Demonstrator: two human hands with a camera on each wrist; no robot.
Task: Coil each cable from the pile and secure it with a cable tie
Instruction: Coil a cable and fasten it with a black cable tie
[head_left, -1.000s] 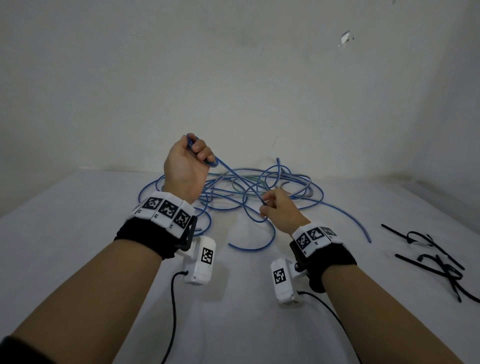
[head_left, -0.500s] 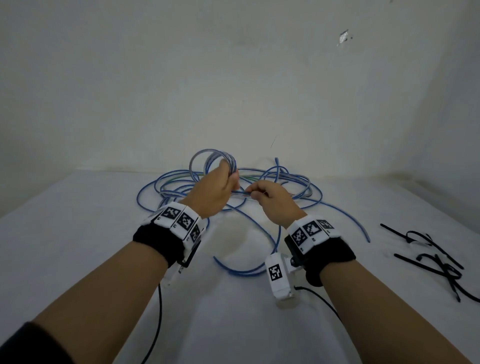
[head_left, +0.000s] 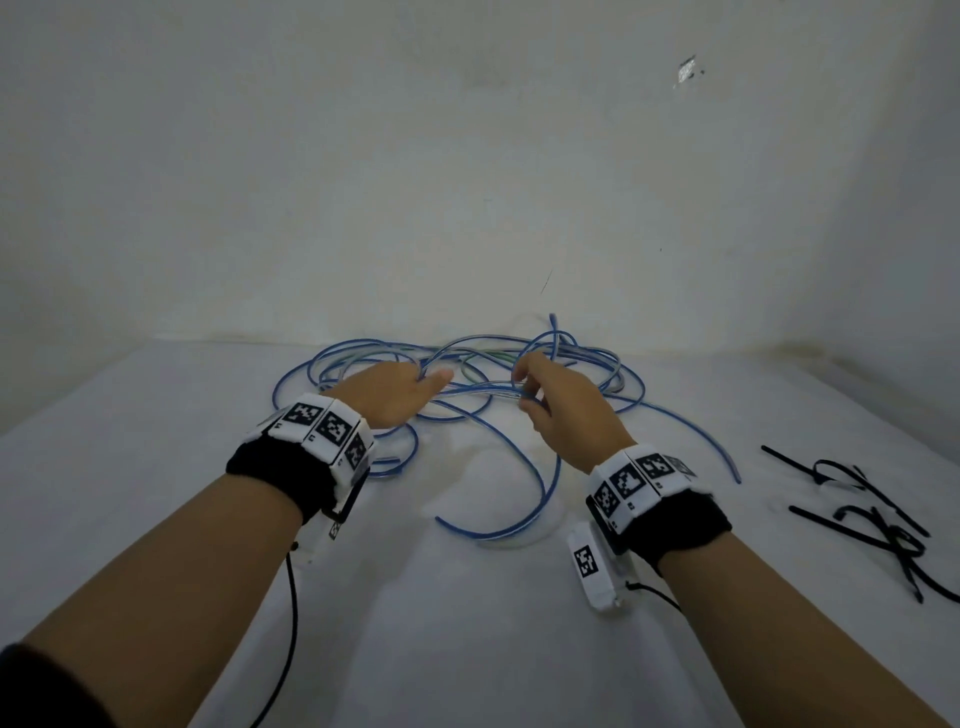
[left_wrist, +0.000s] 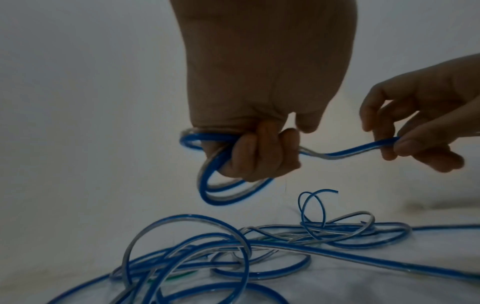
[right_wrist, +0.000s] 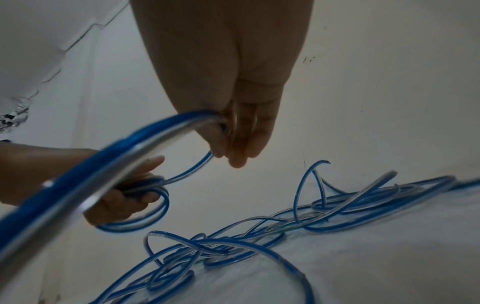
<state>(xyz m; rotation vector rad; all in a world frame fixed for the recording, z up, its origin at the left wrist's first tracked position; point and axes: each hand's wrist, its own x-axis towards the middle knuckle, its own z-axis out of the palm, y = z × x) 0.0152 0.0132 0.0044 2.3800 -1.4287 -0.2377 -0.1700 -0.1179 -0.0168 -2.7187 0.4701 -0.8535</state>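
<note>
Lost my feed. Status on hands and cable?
Left hand grips small blue cable coil. Right hand pinches the feeding strand. Pile still tangled; cable ties untouched at right.

white table (head_left: 156, 467), pale wall (head_left: 363, 156), perhaps chipped

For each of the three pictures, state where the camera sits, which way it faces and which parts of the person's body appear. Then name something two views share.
Head: worn on the head, facing forward and down; both forearms, left hand, right hand, blue cable, black cable ties.
Left wrist: under the left wrist, facing along the palm; curled fingers holding loops.
Right wrist: under the right wrist, facing along the hand; fingers pinching cable.
Shared: both wrist views show the cable pile.
</note>
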